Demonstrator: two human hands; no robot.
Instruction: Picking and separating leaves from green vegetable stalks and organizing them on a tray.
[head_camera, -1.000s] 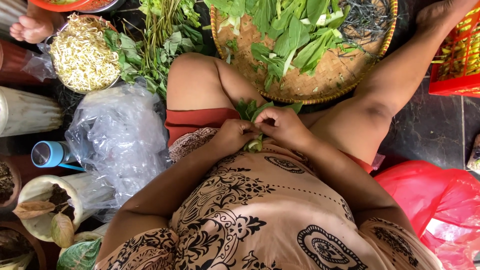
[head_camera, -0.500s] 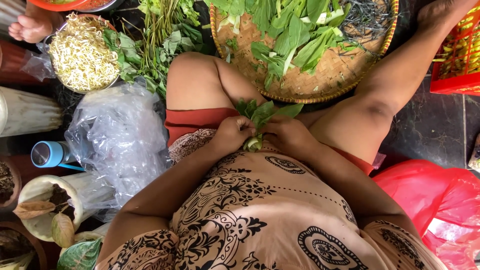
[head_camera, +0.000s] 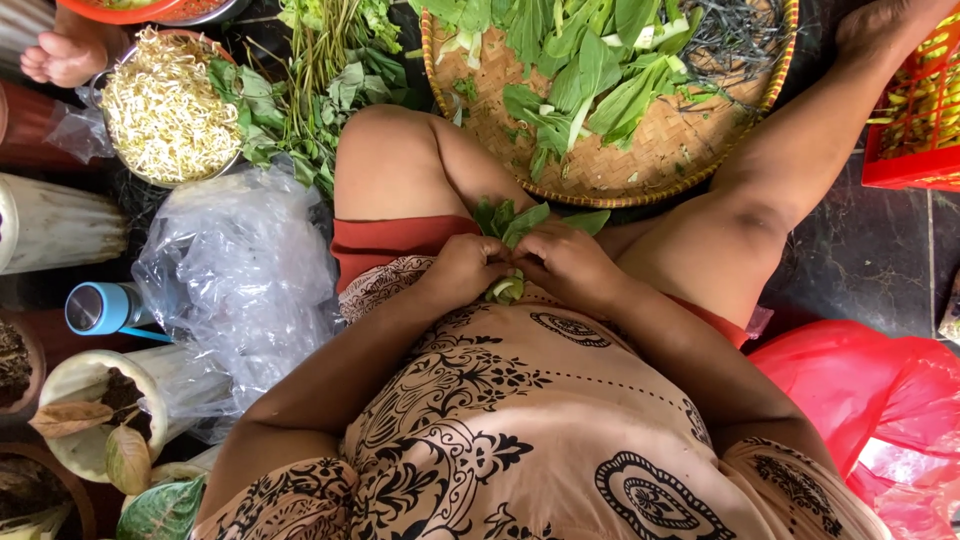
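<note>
I sit on the floor and both hands meet in my lap on one small bunch of green leafy vegetable (head_camera: 515, 222). My left hand (head_camera: 463, 270) grips its pale stem end from the left, and my right hand (head_camera: 568, 265) grips it from the right. The leaves stick up between my knees. Just beyond them lies a round woven bamboo tray (head_camera: 640, 165) with several loose green leaves and dark stalks on it.
A bowl of bean sprouts (head_camera: 165, 110) and a pile of herbs (head_camera: 320, 75) lie at the upper left. Clear plastic bags (head_camera: 240, 270), a blue-capped bottle (head_camera: 100, 308) and pots sit to my left. A red crate (head_camera: 915, 120) and red plastic bag (head_camera: 870, 400) are on the right. Another person's foot (head_camera: 60, 55) shows top left.
My hands have stayed together in my lap while working the bunch; its leaves have spread a little and now lean to the right.
</note>
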